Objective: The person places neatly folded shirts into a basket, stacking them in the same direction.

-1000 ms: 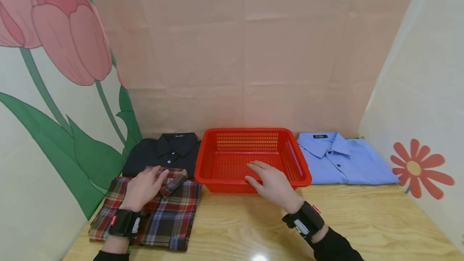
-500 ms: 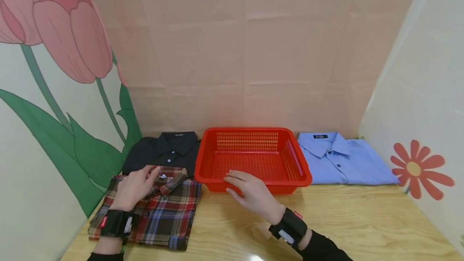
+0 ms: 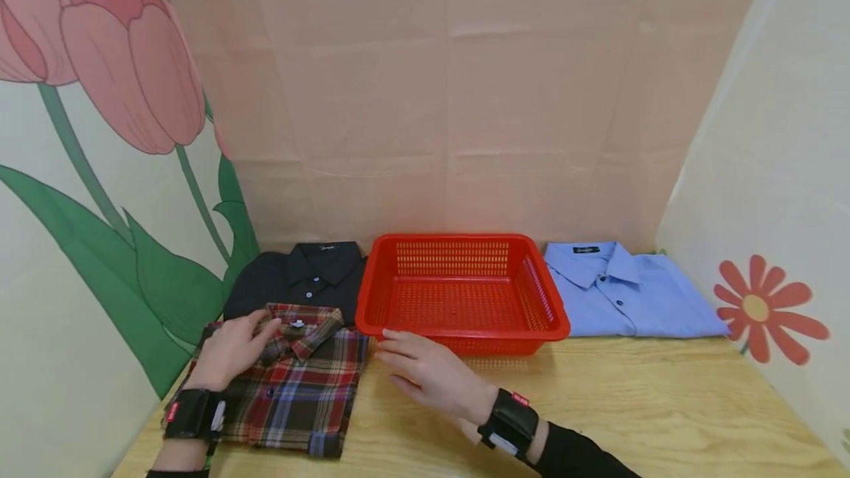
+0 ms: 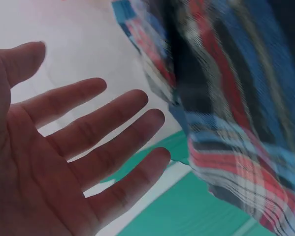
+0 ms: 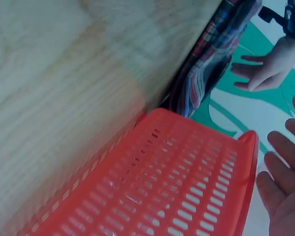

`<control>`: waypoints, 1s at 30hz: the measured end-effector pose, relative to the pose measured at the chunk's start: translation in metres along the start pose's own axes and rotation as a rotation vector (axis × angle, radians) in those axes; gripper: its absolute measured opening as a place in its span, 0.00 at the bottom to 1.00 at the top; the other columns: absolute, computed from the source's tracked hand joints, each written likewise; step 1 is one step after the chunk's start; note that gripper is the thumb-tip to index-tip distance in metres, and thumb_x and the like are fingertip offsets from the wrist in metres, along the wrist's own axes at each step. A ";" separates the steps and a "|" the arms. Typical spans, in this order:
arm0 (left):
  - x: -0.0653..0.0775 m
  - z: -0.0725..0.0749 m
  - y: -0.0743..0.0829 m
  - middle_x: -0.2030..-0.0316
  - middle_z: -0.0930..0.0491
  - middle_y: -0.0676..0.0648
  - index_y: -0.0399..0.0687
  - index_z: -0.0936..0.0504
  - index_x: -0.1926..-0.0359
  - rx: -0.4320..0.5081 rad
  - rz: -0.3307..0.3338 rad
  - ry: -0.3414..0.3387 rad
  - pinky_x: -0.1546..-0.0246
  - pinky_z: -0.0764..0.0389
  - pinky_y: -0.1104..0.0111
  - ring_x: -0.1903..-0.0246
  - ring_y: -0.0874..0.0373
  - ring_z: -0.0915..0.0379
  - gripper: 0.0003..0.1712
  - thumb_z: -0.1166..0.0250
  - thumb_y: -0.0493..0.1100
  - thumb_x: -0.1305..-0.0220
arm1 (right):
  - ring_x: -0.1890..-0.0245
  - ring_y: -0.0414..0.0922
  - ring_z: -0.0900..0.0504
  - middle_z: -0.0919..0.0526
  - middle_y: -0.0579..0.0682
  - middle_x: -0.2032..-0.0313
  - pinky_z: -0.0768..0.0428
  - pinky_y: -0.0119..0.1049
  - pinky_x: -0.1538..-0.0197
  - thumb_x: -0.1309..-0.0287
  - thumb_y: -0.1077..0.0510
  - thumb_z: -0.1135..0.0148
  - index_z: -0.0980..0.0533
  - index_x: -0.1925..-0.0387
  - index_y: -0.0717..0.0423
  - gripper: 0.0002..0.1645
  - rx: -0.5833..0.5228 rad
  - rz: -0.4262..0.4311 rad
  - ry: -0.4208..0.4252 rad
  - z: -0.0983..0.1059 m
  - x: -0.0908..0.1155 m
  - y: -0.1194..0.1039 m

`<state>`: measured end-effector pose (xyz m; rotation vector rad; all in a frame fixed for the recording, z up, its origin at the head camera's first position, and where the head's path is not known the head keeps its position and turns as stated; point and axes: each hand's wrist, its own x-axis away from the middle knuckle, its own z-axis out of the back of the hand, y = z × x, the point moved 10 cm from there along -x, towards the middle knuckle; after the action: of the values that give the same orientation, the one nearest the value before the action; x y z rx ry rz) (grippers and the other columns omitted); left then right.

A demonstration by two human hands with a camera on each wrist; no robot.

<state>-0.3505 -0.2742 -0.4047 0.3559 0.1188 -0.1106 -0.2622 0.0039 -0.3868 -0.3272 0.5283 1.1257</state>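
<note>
A folded plaid shirt [image 3: 305, 397] in red, black and blue lies at the front left of the table. Over its left part hovers my left hand [image 3: 229, 349], fingers spread and holding nothing; the left wrist view shows the palm [image 4: 44, 162] apart from the cloth [image 4: 236, 98]. My right hand [image 3: 441, 378] is in front of the red plastic basket [image 3: 458, 345], near its front left corner. Its fingers [image 5: 280, 172] are extended and hold nothing. Inside the basket I see only its perforated floor and walls.
Behind the plaid shirt lies a folded black shirt [image 3: 319, 279], partly covered by it. A folded light blue shirt [image 3: 617, 293] sits right of the basket. The wooden table [image 3: 631, 404] meets a pinkish back wall [image 3: 445, 94] and flower-printed side walls.
My right hand has moved left and toward me, from over the basket to its front left corner. My left hand has drawn back slightly to the left. The shirts and basket stay put.
</note>
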 end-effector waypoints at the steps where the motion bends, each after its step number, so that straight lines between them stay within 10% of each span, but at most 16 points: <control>1: 0.000 -0.001 -0.002 0.78 0.25 0.49 0.35 0.27 0.38 0.002 -0.003 -0.007 0.79 0.32 0.63 0.82 0.59 0.30 0.33 0.49 0.59 0.26 | 0.36 0.44 0.26 0.20 0.47 0.41 0.30 0.37 0.33 0.45 0.58 0.28 0.22 0.42 0.51 0.27 -0.012 0.004 -0.009 -0.002 0.000 -0.002; 11: 0.007 0.000 -0.022 0.64 0.17 0.35 0.28 0.22 0.48 -0.048 -0.067 0.048 0.64 0.21 0.50 0.66 0.43 0.19 0.26 0.41 0.51 0.30 | 0.43 0.39 0.21 0.19 0.47 0.44 0.24 0.31 0.40 0.37 0.54 0.35 0.21 0.45 0.50 0.19 -0.031 -0.005 -0.168 -0.032 -0.008 -0.011; 30: 0.031 -0.006 -0.082 0.45 0.34 0.16 0.19 0.39 0.36 -0.097 0.111 -0.112 0.51 0.27 0.40 0.46 0.22 0.33 0.45 0.38 0.56 0.34 | 0.76 0.29 0.35 0.26 0.36 0.71 0.35 0.20 0.70 0.36 0.50 0.37 0.21 0.70 0.46 0.08 -0.101 -0.127 -0.412 -0.087 -0.019 -0.010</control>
<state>-0.3312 -0.3514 -0.4421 0.2577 -0.0064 -0.0149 -0.2793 -0.0587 -0.4488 -0.2044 0.0857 1.0616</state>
